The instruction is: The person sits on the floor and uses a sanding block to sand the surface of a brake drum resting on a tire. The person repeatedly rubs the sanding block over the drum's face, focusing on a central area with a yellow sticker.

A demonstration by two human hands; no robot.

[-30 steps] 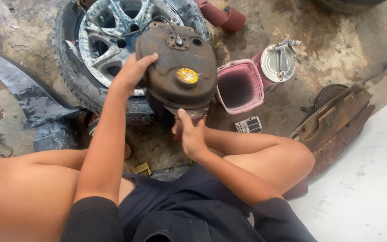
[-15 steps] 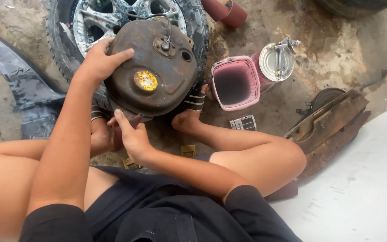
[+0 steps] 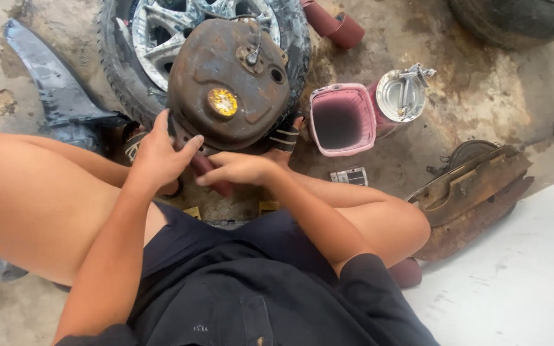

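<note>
While left hand grips tank lower edge, keep steady; right hand, fingers half-curled, holds reddish piece below tank.

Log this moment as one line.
left hand: gripping rusty tank lower edge | right hand: at same edge | tank: leaning on wheel

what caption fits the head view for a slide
Seated person's left hand and right hand grip the lower edge of a rusty tank resting against a wheel.
</note>
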